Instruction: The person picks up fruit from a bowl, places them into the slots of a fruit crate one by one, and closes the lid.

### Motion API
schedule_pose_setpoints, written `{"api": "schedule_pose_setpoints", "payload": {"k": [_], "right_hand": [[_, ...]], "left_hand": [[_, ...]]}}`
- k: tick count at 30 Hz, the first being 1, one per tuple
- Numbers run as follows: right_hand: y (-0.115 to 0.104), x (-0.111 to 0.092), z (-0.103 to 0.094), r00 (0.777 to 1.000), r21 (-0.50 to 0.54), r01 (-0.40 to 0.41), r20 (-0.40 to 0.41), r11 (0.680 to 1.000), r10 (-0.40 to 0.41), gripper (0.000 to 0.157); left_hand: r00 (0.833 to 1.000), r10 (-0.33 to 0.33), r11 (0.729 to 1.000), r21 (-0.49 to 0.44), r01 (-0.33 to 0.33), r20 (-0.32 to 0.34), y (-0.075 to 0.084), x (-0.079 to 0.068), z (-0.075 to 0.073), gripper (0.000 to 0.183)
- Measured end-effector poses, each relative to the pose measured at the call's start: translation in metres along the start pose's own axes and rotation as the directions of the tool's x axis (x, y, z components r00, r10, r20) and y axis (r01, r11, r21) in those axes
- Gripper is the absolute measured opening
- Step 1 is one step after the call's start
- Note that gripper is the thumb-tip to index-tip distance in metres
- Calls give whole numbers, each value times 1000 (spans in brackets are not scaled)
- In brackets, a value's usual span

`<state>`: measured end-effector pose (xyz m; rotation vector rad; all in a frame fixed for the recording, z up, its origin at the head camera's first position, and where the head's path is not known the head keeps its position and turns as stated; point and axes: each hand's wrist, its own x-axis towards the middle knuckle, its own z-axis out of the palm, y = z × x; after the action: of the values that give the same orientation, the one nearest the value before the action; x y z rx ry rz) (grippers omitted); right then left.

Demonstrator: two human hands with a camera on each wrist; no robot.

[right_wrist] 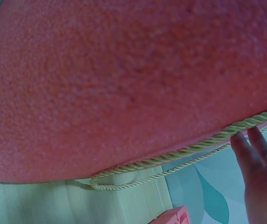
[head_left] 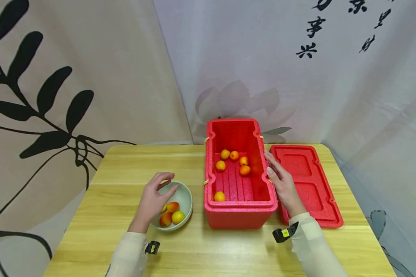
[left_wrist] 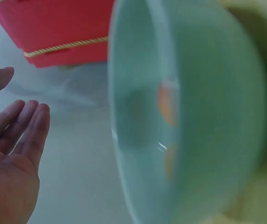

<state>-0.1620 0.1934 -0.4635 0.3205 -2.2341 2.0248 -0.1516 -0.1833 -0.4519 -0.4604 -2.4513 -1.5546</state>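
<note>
My left hand [head_left: 155, 198] hovers above the pale green bowl [head_left: 186, 188], thumb and fingers apart with nothing between them. In the bowl lie several small yellow-orange fruits [head_left: 178, 217], partly hidden under the hand. The left wrist view shows this hand [left_wrist: 17, 158] beside the bowl's tilted-looking rim [left_wrist: 114, 140]. My right hand [head_left: 284, 184] rests against the right side of a red foam box [head_left: 240, 219], fingers extended. In the right wrist view its fingertips [right_wrist: 239, 140] are right at the box's twisted gold rope [right_wrist: 184, 151]. Several orange fruits [head_left: 244, 170] lie on the box floor.
The red lid [head_left: 306, 188] lies flat on the wooden table [head_left: 124, 169], right of the box and partly under my right forearm. Patterned cloth [head_left: 131, 77] hangs behind the table.
</note>
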Motion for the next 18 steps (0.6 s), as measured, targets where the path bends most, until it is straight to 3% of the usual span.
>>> {"api": "schedule_pose_setpoints", "payload": {"k": [3, 8, 18], "right_hand": [[0, 0, 0, 1000, 0, -12, 1, 1000, 12, 49], [-1, 0, 0, 1000, -3, -21, -1, 1000, 21, 50], [0, -1, 0, 1000, 1, -15, 4, 1000, 15, 49]], "left_hand": [[999, -49, 998, 36, 49, 7, -19, -11, -4, 33], [997, -73, 995, 65, 73, -4, -53, -25, -8, 35], [994, -112, 992, 55, 112, 1, -73, -45, -12, 37]]}}
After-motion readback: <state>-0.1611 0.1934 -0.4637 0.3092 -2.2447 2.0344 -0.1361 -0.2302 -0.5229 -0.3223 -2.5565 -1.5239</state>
